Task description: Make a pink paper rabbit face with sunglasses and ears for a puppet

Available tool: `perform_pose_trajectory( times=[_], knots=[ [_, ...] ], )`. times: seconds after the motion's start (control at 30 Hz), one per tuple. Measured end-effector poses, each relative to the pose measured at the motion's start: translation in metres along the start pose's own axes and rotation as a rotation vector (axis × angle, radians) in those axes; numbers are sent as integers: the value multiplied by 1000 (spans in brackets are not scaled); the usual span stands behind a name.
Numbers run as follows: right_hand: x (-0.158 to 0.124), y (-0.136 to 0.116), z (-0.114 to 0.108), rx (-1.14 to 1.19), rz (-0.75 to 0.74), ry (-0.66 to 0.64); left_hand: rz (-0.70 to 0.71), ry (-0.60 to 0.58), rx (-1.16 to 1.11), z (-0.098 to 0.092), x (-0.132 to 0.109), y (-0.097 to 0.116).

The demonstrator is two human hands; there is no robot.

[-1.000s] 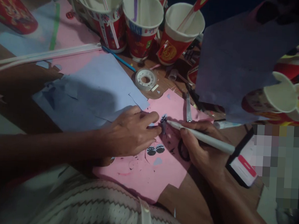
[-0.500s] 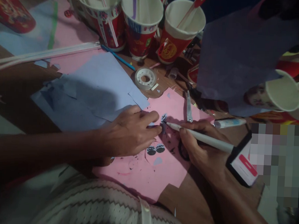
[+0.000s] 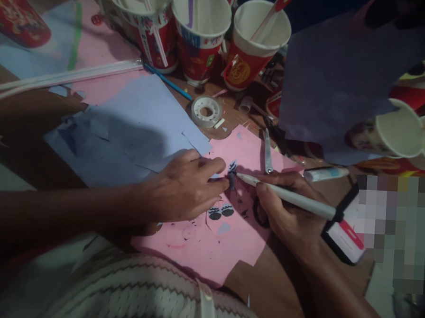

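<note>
My right hand (image 3: 288, 210) grips a white marker pen (image 3: 296, 199), its tip at a small blue paper piece (image 3: 232, 167) with black strokes drawn on it. My left hand (image 3: 193, 189) has thumb and fingers drawn together at that piece's edge, steadying it against the pink paper (image 3: 207, 261); its fingertips partly hide it. Just below them lies a pink paper cutout (image 3: 224, 219) with two dark eyes, lashes and a grey-blue heart shape. Scissors (image 3: 268, 155) lie partly under my right hand, their dark handle loop beside my palm.
Blue paper (image 3: 128, 126) lies to the left, with a tape roll (image 3: 207, 111) beyond it. Paper cups (image 3: 199, 49) with straws line the back. A glue tube (image 3: 326, 174) and a white-and-red box (image 3: 347, 239) are on the right. A dark sheet (image 3: 337, 89) rises at upper right.
The marker has shifted slightly, its rear end reaching a little further right with the black end now showing. More dark strokes show on the blue paper piece. My left hand stays in place.
</note>
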State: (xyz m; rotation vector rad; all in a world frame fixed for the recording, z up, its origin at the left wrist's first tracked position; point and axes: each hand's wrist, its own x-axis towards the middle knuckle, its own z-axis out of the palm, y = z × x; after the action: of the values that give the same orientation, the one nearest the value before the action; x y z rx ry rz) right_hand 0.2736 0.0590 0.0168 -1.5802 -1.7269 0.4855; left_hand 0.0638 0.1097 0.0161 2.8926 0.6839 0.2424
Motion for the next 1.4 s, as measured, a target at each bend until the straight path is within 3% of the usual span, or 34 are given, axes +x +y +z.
perform_pose_trajectory(
  times=[0.33,0.83,1.2,1.4],
  knots=[
    [5,-4,-1,-10,-96,-68,-1,16,4,1,0,0],
    [0,1,0,5,-8,21,7,-2,10,0,-1,-1],
    [3,-1,-1,-8,-17,-45,5,12,2,1,0,-1],
    [0,2,0,-13,-5,32,11,9,5,0,-1,-1]
  ],
)
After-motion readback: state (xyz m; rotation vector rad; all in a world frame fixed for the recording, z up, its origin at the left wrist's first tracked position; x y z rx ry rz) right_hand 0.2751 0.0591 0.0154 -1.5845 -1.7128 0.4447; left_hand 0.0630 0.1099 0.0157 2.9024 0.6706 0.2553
